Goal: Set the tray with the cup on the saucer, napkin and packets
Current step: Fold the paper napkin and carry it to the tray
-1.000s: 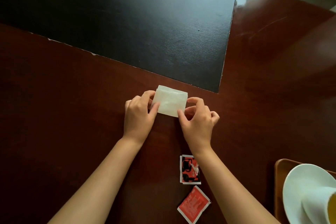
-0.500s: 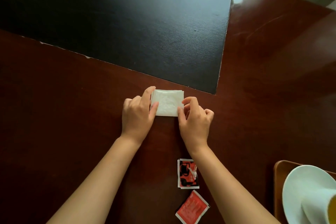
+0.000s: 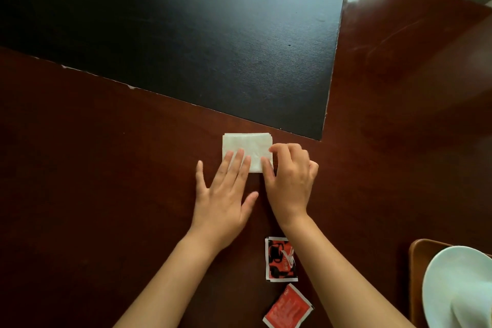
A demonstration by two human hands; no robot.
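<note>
A folded white napkin (image 3: 249, 145) lies flat on the dark wooden table. My left hand (image 3: 226, 192) is spread open, its fingertips pressing on the napkin's near left part. My right hand (image 3: 288, 176) pinches the napkin's right edge between thumb and fingers. Two red packets lie nearer to me between my forearms: one red and black (image 3: 280, 259), one plain red (image 3: 287, 307). At the lower right a white saucer (image 3: 450, 282) rests on a brown wooden tray (image 3: 416, 255). The cup (image 3: 476, 311) on the saucer is cut off by the frame edge.
A large black mat (image 3: 186, 34) covers the far part of the table, its near corner just beyond the napkin. Bare glossy wood stretches to the left and to the right of my hands.
My left hand let go of the napkin's left edge and now lies flat with spread fingers on it. The right hand keeps its pinch on the right edge.
</note>
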